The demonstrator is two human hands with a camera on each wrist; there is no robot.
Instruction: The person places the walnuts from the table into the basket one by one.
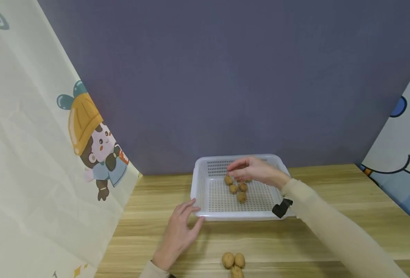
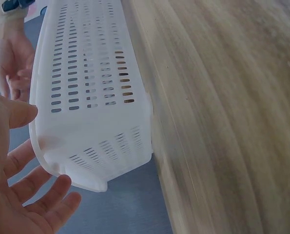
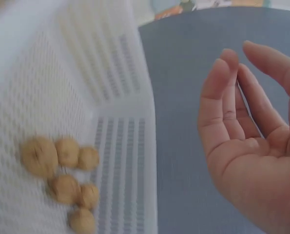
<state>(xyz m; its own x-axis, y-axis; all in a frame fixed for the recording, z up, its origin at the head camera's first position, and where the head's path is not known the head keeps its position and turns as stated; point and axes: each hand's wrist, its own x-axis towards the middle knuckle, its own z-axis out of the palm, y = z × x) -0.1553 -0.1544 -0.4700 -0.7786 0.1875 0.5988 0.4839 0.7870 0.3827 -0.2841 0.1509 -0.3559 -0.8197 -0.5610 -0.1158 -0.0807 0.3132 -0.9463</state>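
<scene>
In the head view a white plastic basket [image 1: 239, 216] with slotted walls stands on the wooden table, several walnuts [image 1: 242, 197] lying on its floor. My right hand [image 1: 253, 170] hovers over the basket, holding nothing, its fingers loosely bent with a gap to the thumb in the right wrist view. At the basket's near left corner is my left hand [image 1: 180, 231], fingers spread along the rim; the left wrist view shows its thumb and fingers [image 2: 52, 195] around that corner without a clear grip. Three more walnuts [image 1: 228, 260] sit together on the table in front of the basket.
A dark blue-grey panel [image 1: 218, 85] rises right behind the basket. Cartoon-printed sheets hang on the left [image 1: 34, 162] and right [image 1: 399, 154]. The wooden table [image 1: 149, 208] extends to both sides of the basket. My right wrist wears a black band [image 1: 282, 208].
</scene>
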